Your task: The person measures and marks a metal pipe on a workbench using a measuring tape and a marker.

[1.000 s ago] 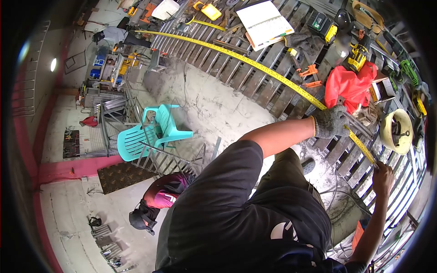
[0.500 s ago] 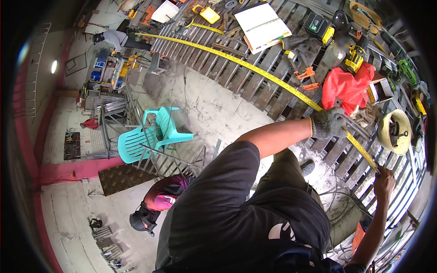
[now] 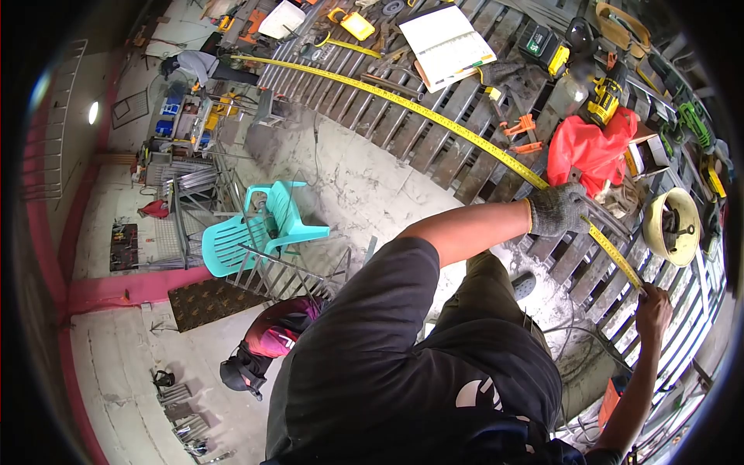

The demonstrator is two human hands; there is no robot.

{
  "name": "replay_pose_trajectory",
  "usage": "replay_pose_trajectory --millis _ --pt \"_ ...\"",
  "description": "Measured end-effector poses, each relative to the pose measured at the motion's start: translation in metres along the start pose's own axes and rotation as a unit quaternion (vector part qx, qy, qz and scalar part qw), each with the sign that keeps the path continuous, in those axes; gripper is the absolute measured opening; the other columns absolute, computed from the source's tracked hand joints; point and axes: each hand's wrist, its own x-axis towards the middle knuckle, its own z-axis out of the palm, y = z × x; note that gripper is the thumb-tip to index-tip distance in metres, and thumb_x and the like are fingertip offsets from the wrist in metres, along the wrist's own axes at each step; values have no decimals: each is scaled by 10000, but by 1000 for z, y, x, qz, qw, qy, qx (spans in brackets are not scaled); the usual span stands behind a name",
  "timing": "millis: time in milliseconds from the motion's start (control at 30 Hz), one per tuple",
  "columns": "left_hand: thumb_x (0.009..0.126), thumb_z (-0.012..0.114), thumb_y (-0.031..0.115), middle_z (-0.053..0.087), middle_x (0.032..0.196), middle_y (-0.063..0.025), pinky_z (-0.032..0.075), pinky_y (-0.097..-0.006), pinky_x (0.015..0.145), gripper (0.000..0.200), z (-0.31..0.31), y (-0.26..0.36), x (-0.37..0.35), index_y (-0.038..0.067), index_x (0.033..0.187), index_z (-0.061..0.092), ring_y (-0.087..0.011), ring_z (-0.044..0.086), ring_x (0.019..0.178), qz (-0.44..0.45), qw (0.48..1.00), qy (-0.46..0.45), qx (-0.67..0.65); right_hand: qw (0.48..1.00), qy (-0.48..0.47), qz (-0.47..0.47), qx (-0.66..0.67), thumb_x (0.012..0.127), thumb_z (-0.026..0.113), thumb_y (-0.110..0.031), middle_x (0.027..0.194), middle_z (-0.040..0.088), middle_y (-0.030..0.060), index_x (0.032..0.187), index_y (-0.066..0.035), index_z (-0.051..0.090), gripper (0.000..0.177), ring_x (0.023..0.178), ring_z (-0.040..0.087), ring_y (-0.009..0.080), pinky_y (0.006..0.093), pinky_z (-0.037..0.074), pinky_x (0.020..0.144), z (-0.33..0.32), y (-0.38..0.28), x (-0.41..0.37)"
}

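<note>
A long yellow tape measure blade [image 3: 438, 118] stretches across the slatted metal table from the far left toward me. My left hand [image 3: 559, 209], in a grey knit glove, is closed around the blade, next to a metal bar [image 3: 607, 217]. The stretch beyond the glove runs down to my bare right hand [image 3: 655, 310], whose fingers pinch it. A small dark tip shows by those fingers, too small to name. Close to the glove lies a red cloth [image 3: 590, 151]. Beside it stands a cream round container [image 3: 659, 229] with metal pieces inside.
An open notebook [image 3: 446, 48], orange clamp [image 3: 523, 133], yellow drill [image 3: 608, 93] and battery pack [image 3: 542, 46] lie on the slatted table [image 3: 434, 151]. Turquoise chairs [image 3: 232, 244] stand on the floor. One person [image 3: 267, 341] bends over behind me; another [image 3: 198, 66] is at the far end.
</note>
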Motion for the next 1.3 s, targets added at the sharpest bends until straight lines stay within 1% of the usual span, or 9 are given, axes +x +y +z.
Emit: replay_pose_trajectory --millis 367,467,667,867,1000,1033,1133,1167,1300 --pt "901 706 286 732 1098 -88 503 -540 1050 181 10 -3 -1 240 1021 834 -407 646 1168 18 1000 10 1 999 30 -44 11 927 703 -91 1000 723 157 1150 -107 738 227 990 703 384 524 560 847 6 27 -12" --pt "898 698 281 731 1094 -86 505 -541 1046 191 7 -3 0 239 1026 833 -404 647 1167 32 999 2 18 992 71 -95 34 884 739 -108 1006 690 153 1171 -90 709 290 965 687 391 530 554 830 15 53 -21" --pt "899 695 284 732 1078 -89 508 -542 1050 203 6 -2 1 231 1035 835 -405 655 1164 31 999 -1 15 989 35 -143 19 807 806 -147 1074 642 157 1265 -53 650 493 1014 653 395 524 553 831 -2 62 -32" --pt "893 689 279 732 1072 -85 514 -542 1051 215 6 -3 2 224 1044 831 -403 664 1144 43 998 15 33 991 60 -114 -24 813 834 -185 1190 619 187 1395 2 585 660 1122 626 408 536 547 919 26 66 -41" --pt "890 685 276 733 1086 -84 511 -542 1061 238 12 -8 2 223 1070 832 -400 662 1147 50 998 -5 36 996 42 -69 -20 797 900 -211 1351 596 217 1471 0 548 789 1218 612 430 528 541 993 23 55 -48" --pt "889 684 275 732 1088 -84 510 -540 1062 241 12 -8 3 223 1072 832 -397 661 1150 45 999 -4 30 993 76 -84 -43 769 927 -186 1402 586 220 1532 -30 510 883 1226 613 434 524 541 1008 30 60 -50" --pt "886 682 274 731 1090 -83 511 -536 1060 250 9 -5 3 224 1079 833 -389 660 1152 35 999 -9 19 999 16 -34 -29 767 936 -186 1529 536 247 1639 -104 426 1014 1360 576 451 523 526 1080 24 49 -54" --pt "885 682 273 731 1089 -82 512 -535 1057 252 6 -4 3 225 1081 834 -387 659 1149 34 999 -14 25 999 11 -38 -9 749 950 -144 1532 525 237 1682 -138 360 1104 1367 572 454 521 525 1084 24 48 -54" --pt "882 681 276 716 1046 -81 523 -532 1025 197 7 -8 3 216 1009 819 -373 655 1112 47 998 1 30 995 75 -44 45 724 970 -145 1489 535 196 1661 -121 369 1113 1295 609 446 513 557 1005 2 26 -58"
